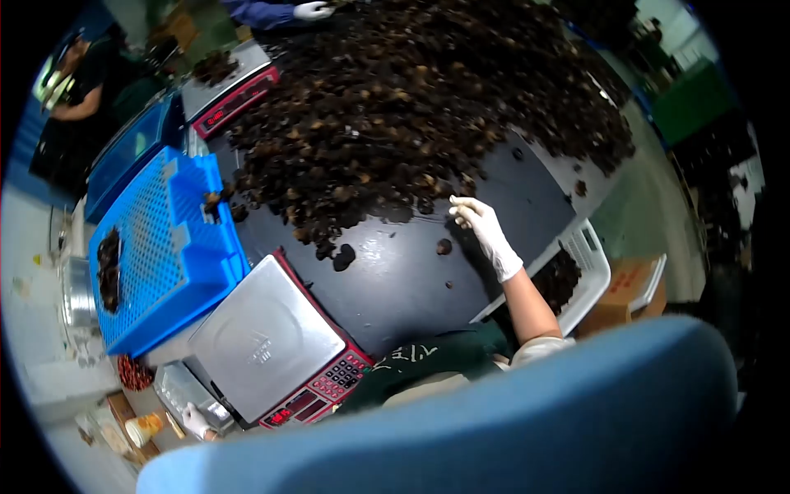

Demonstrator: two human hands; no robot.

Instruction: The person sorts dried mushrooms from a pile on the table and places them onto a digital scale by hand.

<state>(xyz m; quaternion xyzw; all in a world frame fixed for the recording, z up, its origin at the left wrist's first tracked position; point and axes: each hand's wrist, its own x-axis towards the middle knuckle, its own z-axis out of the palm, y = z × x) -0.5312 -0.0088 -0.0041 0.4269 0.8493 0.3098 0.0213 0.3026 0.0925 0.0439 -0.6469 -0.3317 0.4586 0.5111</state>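
Note:
My right hand (pixel 485 239), in a white glove, reaches over the dark tabletop (pixel 387 272) with its fingers bent and apart. Nothing shows in its grasp. Just beyond it spreads a big heap of dark brown dried mushrooms (pixel 370 140), and one loose mushroom (pixel 444 246) lies near the fingers. At the lower left, my left hand (pixel 196 421), also gloved, is at the near edge of a clear plastic tray (pixel 185 387), its fingers seeming to grip the rim. Between the hands sits a scale (pixel 267 337) with a bare steel plate and lit red digits.
A blue plastic crate (pixel 156 247) with some mushrooms stands left. A white basket (pixel 592 267) of dark pieces is at the right, beside a cardboard box (pixel 629 288). Across the heap are a second scale (pixel 230 90) and another person's gloved hand (pixel 313 11). Blurred blue material (pixel 461 420) blocks the foreground.

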